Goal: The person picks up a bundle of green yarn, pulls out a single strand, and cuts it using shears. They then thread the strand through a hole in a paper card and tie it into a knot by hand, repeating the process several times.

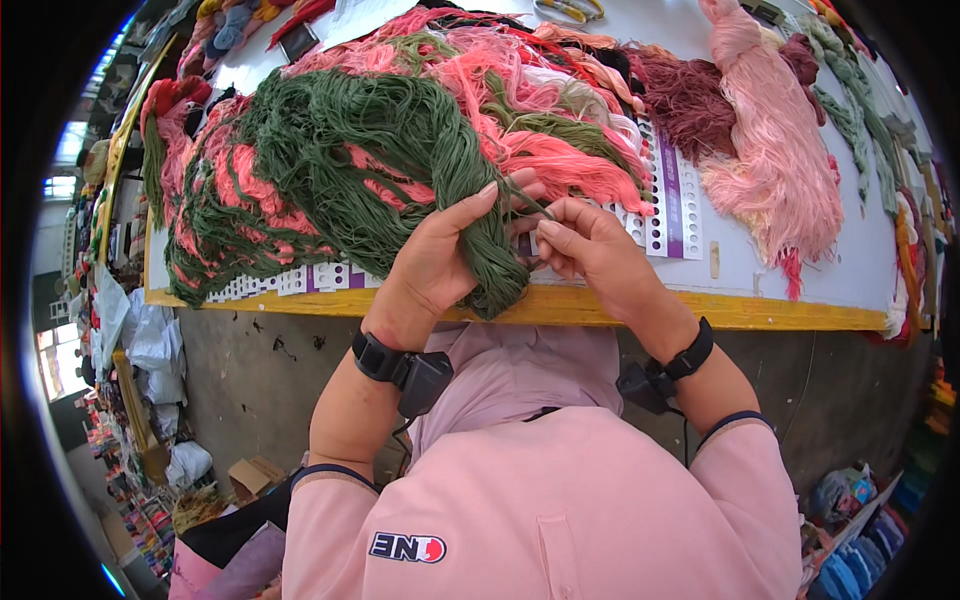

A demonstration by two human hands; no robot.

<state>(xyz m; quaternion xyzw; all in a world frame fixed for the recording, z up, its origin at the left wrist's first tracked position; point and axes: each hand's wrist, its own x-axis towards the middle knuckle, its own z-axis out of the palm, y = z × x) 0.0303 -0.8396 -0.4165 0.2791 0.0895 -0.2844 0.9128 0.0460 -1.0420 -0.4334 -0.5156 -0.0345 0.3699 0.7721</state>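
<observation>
A big hank of dark green thread (365, 130) lies over pink thread on the table, its near end gathered in a thick bundle at the front edge. My left hand (455, 235) is wrapped round that bundle, thumb on top. Just to its right, my right hand (590, 245) pinches a thin green strand drawn out from the bundle, thumb against fingers. Some of the left fingers are hidden behind the thread. Beneath and beyond the green hank spreads a pile of pink thread (570, 165) mixed with olive and red.
White cards with rows of holes (675, 200) lie under the thread. On the right are a maroon hank (690, 100), a pale pink hank (760, 140) and sage green thread (850, 95). Yellow-handled scissors (568, 10) lie at the back. The table has a yellow front edge (700, 312).
</observation>
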